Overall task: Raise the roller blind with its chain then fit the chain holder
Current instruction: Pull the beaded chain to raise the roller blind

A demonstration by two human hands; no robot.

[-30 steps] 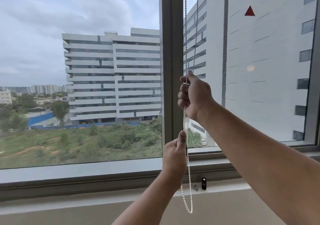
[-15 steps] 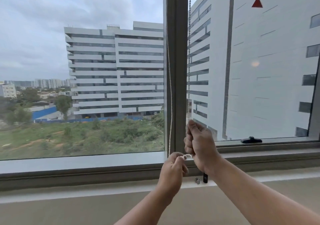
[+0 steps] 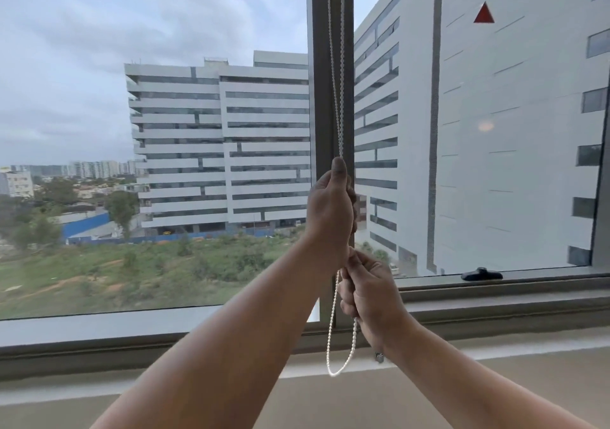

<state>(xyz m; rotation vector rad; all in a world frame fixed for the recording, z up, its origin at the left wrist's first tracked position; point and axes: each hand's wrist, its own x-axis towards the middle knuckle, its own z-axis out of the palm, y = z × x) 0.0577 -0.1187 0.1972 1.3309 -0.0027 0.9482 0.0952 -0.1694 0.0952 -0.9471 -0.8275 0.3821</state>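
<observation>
A white bead chain [image 3: 336,98] hangs down in front of the grey window mullion [image 3: 318,65]. My left hand [image 3: 330,210] is closed around both strands at mid-height, thumb pointing up. Just below it, my right hand [image 3: 366,293] grips the chain in a fist. The chain's bottom loop [image 3: 336,371] dangles free below both hands, in front of the sill. A small metal chain holder [image 3: 379,358] sits on the wall under the sill, mostly hidden behind my right wrist. The roller blind itself is above the picture.
The grey window frame and sill [image 3: 132,333] run across the view at hand height, with a beige ledge [image 3: 495,379] below. A black window latch [image 3: 482,274] lies on the right pane's lower frame. Buildings and grass show through the glass.
My left hand has moved from sill height up the chain and now sits above my right hand. The right hand has stayed low. The chain's loop hangs below the hands again.
</observation>
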